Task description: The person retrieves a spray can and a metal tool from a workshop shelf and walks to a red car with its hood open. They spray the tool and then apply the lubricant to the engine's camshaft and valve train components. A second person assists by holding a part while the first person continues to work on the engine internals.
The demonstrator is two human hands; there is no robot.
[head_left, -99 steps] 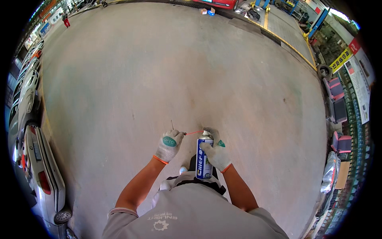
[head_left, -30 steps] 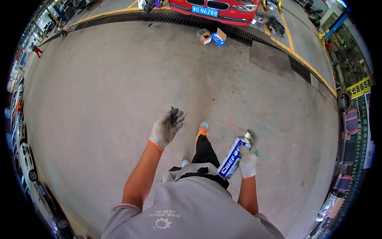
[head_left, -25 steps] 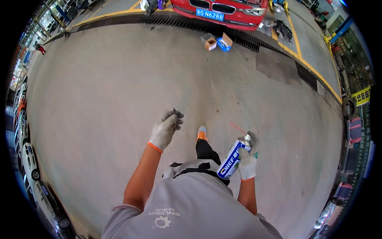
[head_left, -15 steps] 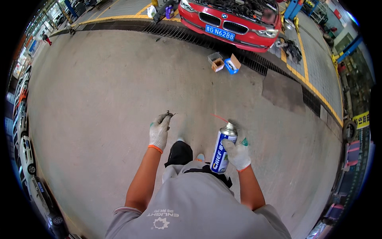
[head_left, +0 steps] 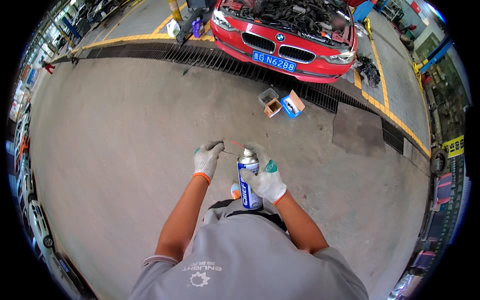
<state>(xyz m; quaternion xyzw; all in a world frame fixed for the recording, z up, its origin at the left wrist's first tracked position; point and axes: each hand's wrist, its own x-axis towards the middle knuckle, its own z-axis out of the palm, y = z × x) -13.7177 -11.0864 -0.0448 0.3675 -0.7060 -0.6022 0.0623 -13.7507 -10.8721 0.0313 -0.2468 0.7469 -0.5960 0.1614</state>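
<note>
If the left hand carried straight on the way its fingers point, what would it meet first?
Probably the thin red straw on the spray can, just beyond the left hand; past that, bare concrete floor. Depth is unclear.

a wide grey concrete floor lies in daylight. a red car with its bonnet open stands beyond a long drain grate; small open boxes sit near yellow floor lines.

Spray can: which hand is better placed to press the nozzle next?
Right. The right hand already grips the spray can upright, its fingers up by the cap. The left hand is off the can, pinching a small dark part beside the thin red straw.
</note>
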